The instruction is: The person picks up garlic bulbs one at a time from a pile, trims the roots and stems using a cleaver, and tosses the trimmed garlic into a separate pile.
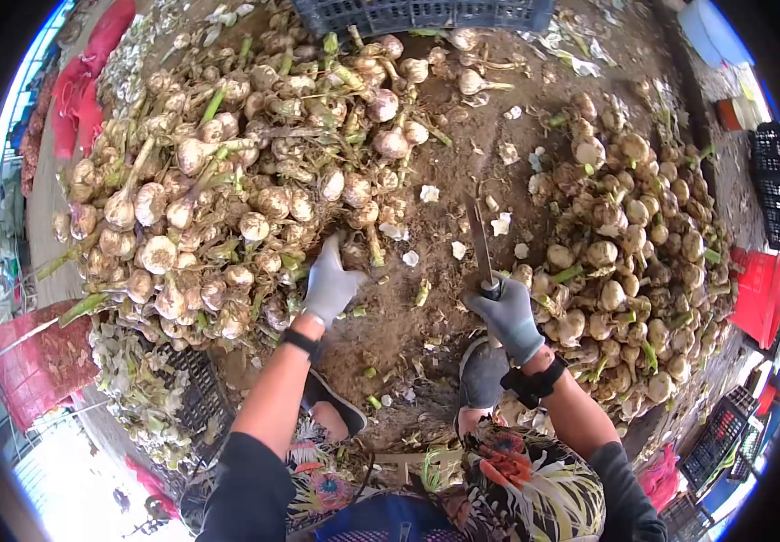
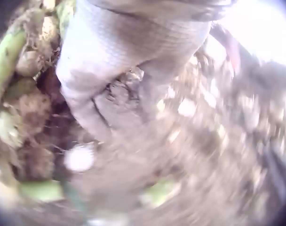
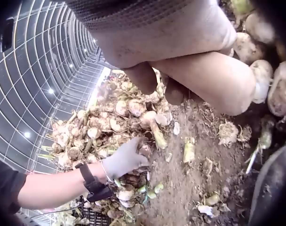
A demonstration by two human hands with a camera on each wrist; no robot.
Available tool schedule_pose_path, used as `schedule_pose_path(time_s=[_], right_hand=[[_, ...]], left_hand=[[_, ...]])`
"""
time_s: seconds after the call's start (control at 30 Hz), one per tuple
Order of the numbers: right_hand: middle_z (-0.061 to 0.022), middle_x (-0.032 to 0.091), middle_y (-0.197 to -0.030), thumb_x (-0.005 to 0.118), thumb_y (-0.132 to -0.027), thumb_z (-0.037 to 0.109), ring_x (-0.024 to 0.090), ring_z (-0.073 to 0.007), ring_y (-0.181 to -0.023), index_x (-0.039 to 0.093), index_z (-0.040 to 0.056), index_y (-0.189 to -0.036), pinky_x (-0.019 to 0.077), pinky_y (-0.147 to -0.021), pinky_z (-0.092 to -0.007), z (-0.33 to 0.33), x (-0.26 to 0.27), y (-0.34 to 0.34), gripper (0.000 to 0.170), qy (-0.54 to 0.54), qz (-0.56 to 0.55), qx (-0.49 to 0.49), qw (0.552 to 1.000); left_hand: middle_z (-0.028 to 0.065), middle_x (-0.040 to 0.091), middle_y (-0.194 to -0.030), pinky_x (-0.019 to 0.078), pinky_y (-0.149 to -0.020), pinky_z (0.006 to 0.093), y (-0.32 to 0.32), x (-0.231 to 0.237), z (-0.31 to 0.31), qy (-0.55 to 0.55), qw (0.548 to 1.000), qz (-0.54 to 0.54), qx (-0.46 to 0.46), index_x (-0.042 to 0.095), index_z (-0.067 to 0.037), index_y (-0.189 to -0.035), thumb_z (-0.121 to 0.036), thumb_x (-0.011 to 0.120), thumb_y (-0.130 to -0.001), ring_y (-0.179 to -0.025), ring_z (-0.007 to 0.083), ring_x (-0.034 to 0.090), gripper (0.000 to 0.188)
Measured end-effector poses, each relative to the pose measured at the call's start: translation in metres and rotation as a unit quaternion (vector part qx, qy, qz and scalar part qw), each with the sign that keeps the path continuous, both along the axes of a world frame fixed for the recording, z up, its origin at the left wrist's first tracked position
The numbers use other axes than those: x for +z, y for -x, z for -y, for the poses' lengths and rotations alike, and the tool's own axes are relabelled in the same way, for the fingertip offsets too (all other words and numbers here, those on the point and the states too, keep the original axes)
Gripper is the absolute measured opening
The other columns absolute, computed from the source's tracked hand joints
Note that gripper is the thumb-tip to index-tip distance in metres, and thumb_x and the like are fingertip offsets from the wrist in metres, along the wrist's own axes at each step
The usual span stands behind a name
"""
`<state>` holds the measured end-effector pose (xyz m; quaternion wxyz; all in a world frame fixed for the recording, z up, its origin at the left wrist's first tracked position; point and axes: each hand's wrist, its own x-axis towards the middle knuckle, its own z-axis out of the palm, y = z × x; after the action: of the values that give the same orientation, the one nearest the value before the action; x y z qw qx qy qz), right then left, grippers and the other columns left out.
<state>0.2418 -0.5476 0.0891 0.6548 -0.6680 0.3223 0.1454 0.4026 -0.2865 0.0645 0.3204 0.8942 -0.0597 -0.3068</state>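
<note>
The gloved left hand (image 1: 331, 282) reaches to the near right edge of the left heap of garlic (image 1: 272, 200). Its fingers point down at the soil in the left wrist view, thumb apart from them, no bulb seen between; a pale cut piece (image 2: 79, 158) lies beside the fingertips. In the right wrist view the same hand (image 3: 125, 160) is at the heap's edge. The gloved right hand (image 1: 509, 316) grips the dark handle of a knife, its blade (image 1: 478, 237) pointing away from the body. It is beside the right heap of bulbs (image 1: 620, 271); the right wrist view hides the knife.
Bare soil (image 1: 435, 271) with scattered skins and stem pieces separates the two heaps. A dark crate (image 1: 426, 13) stands at the far end. Shoes (image 1: 483, 370) are close below the right hand. Red containers (image 1: 760, 296) and black crates (image 1: 771, 181) stand at the right.
</note>
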Motion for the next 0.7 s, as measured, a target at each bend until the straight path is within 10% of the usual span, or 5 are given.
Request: schedule_pose_path(time_s=[0.03, 0.1, 0.2, 0.43, 0.7], right_hand=[[0.0008, 0.068, -0.080, 0.072, -0.085, 0.008, 0.059, -0.0066, -0.072, 0.071, -0.0002, -0.102, 0.0496, -0.067, -0.0247, -0.002, 0.005, -0.008, 0.020, -0.002, 0.000, 0.002, 1.000], [0.0004, 0.069, -0.086, 0.073, -0.089, 0.010, 0.061, -0.0078, -0.073, 0.071, -0.0001, -0.108, 0.0513, -0.068, -0.0250, -0.015, 0.017, -0.022, 0.021, -0.192, -0.008, -0.120, 0.974], [-0.0010, 0.069, -0.092, 0.073, -0.092, 0.012, 0.062, -0.0081, -0.073, 0.070, 0.0000, -0.112, 0.0521, -0.068, -0.0245, -0.035, 0.037, -0.049, 0.023, -0.232, 0.059, -0.127, 0.963], [-0.0024, 0.070, -0.092, 0.073, -0.092, 0.011, 0.063, -0.0079, -0.080, 0.069, -0.0013, -0.113, 0.0527, -0.070, -0.0246, -0.039, 0.081, -0.061, 0.025, -0.317, 0.102, -0.105, 0.937], [-0.0180, 0.068, -0.096, 0.077, -0.077, 0.016, 0.068, -0.0382, -0.087, 0.069, 0.0057, -0.113, 0.0550, -0.073, -0.0371, -0.040, 0.060, -0.031, 0.038, 0.094, 0.207, 0.052, 0.972]], left_hand=[[0.0176, 0.056, -0.131, 0.0547, -0.087, 0.0307, 0.002, 0.022, 0.010, -0.002, 1.000, 0.000, 0.002, 0.036, -0.003, -0.146, 0.004, 0.069, -0.074, -0.111, 0.0276, 0.064, 0.080], [0.0114, 0.060, -0.121, 0.0536, -0.088, 0.0309, 0.009, 0.062, 0.025, 0.325, 0.917, -0.194, 0.130, 0.041, -0.002, -0.142, 0.009, 0.066, -0.075, -0.105, 0.0233, 0.064, 0.072], [0.0055, 0.059, -0.114, 0.0517, -0.087, 0.0276, 0.011, 0.102, 0.044, 0.376, 0.868, -0.290, 0.145, 0.048, -0.002, -0.135, 0.012, 0.062, -0.076, -0.101, 0.0161, 0.061, 0.062], [0.0037, 0.056, -0.115, 0.0473, -0.092, 0.0284, -0.012, 0.177, 0.043, 0.234, 0.930, -0.275, -0.071, 0.046, 0.002, -0.134, 0.006, 0.066, -0.082, -0.103, 0.0114, 0.054, 0.056], [0.0068, 0.064, -0.111, 0.0508, -0.088, 0.0293, -0.014, 0.172, 0.062, 0.149, 0.962, -0.225, 0.039, 0.048, 0.000, -0.127, 0.006, 0.076, -0.075, -0.096, 0.0143, 0.062, 0.060]])
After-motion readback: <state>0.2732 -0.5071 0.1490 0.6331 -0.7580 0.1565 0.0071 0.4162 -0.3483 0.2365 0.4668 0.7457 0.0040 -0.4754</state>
